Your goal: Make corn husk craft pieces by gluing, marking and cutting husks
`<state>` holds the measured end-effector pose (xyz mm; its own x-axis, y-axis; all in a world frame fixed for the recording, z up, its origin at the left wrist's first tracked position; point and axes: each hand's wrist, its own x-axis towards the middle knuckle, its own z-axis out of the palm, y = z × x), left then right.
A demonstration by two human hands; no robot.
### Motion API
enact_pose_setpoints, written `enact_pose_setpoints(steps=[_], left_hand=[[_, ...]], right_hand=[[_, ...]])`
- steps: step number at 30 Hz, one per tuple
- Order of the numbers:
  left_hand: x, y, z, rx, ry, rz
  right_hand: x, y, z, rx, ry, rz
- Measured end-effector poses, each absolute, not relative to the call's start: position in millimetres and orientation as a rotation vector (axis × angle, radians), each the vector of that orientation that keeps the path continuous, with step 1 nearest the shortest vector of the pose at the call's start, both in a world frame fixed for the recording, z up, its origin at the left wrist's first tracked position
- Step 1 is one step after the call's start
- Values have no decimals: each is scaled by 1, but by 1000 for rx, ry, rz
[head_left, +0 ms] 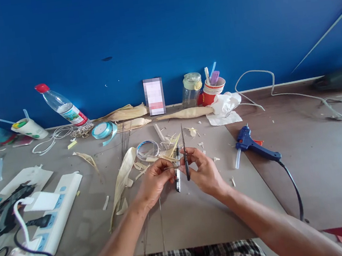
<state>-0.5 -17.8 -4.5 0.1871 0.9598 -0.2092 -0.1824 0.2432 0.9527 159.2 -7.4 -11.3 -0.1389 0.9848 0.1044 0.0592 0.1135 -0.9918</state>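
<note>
Both hands meet above the middle of the table. My left hand [159, 178] pinches a thin strip [170, 168] that looks like dry husk. Its other end reaches the fingertips of my right hand [199, 168], which also holds dark scissors [183, 143] with the blades pointing up, away from me. A black and clear pen [177, 180] lies on the table just below and between the hands. Dry corn husks [126, 170] and small scraps lie to the left of and beyond my hands, beside a roll of tape [147, 150].
A blue glue gun [256, 145] with its cord is at right, a power strip [64, 206] with plugs at left. Along the blue wall stand a leaning bottle [66, 108], a phone-like panel [154, 96], a jar [191, 91] and red cups [213, 90]. Blue ribbon [101, 130] lies nearby.
</note>
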Motion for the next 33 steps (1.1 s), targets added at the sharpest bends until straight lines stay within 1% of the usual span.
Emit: enact_pose_setpoints(steps=[4, 9, 14, 17, 20, 25, 28, 33], left_hand=[[-7, -19, 1, 1188, 1110, 943], [-13, -17, 2, 1431, 1243, 955], [-11, -15, -5, 1498, 1297, 879], [-12, -15, -7, 1392, 1314, 879], [-13, -13, -6, 1154, 1290, 987], [-13, -11, -3, 816, 1190, 1121], [-13, -10, -1, 723, 1168, 1140], [-14, -11, -3, 706, 1138, 1138]], right_hand=[[165, -3, -10, -1147, -1457, 1186], [172, 0, -10, -1247, -1565, 1183], [174, 3, -9, -1236, -1539, 1202], [177, 8, -6, -1247, -1424, 1172], [182, 12, -2, -1256, -1307, 1242], [180, 4, 2, -1218, -1478, 1424], [173, -4, 1, -1246, -1641, 1379], [165, -11, -2, -1302, -1835, 1196]])
